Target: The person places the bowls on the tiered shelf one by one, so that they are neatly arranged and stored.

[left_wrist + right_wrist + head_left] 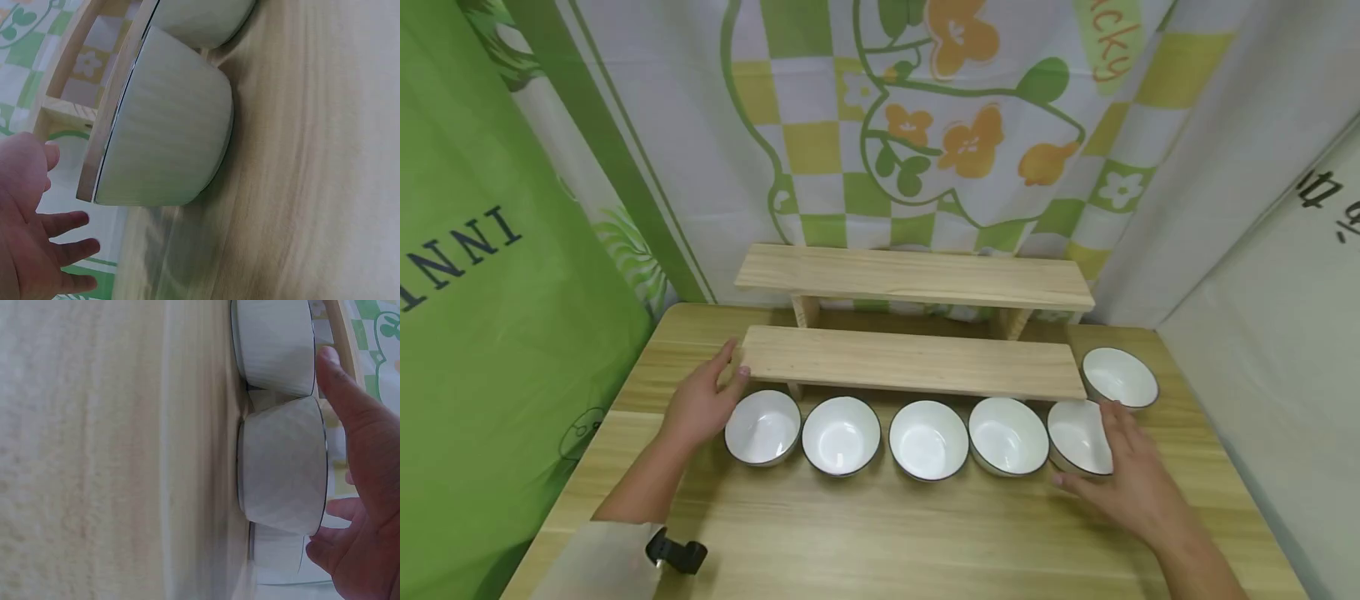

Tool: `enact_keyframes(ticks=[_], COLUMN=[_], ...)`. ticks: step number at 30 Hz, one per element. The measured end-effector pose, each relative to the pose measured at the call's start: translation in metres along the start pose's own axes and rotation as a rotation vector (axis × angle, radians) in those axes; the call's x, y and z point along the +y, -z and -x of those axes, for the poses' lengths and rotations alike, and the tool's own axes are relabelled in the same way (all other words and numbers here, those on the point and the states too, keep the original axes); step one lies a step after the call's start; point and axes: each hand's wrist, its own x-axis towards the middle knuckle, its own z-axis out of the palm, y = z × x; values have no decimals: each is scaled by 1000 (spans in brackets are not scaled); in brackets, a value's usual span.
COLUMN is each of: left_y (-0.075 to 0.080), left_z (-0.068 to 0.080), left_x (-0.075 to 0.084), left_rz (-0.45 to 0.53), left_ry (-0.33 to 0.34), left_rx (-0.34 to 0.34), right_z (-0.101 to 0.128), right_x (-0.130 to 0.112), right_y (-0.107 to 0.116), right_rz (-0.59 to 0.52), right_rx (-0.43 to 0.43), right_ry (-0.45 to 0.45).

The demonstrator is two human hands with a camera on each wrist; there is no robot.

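My left hand [703, 404] is beside the left end of the lower wooden shelf board [910, 360], its fingers extended. Just right of it stands the leftmost bowl [763, 427], white with a dark rim; in the left wrist view the spread fingers [72, 252] are apart from this bowl [165, 122]. On the other side, my right hand [1138, 475] hovers at the rightmost bowl of the front row [1075, 433], thumb and fingers spread about its rim. The right wrist view has the fingertips close by the rim of that bowl [284, 465], whose ribbed side faces the camera.
Between the hands, other matching bowls [842, 435] line up before the shelf. Another bowl [1120, 377] stands behind the right hand. An upper shelf board [917, 277] rises at the back, against a patterned curtain [820, 167]. A green cloth [512, 333] hangs at left.
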Motion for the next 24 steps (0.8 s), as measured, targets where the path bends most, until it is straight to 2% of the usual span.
enact_keyframes(ticks=[3, 6, 11, 16, 24], left_y=[-2, -4, -9, -12, -14], left_z=[-7, -13, -20, -24, -26], left_x=[-3, -6, -11, -15, -14], left_rz=[80, 131, 176, 212, 280], left_ry=[53, 78, 82, 76, 116], left_rx=[2, 21, 49, 41, 38], right_z=[2, 0, -4, -5, -6], right_x=[3, 8, 19, 27, 25], right_y=[-2, -5, -9, -11, -9], right_rz=[-25, -55, -118, -150, -134], right_rx=[-8, 1, 13, 1, -27], right_ry=[-24, -28, -36, -74, -133])
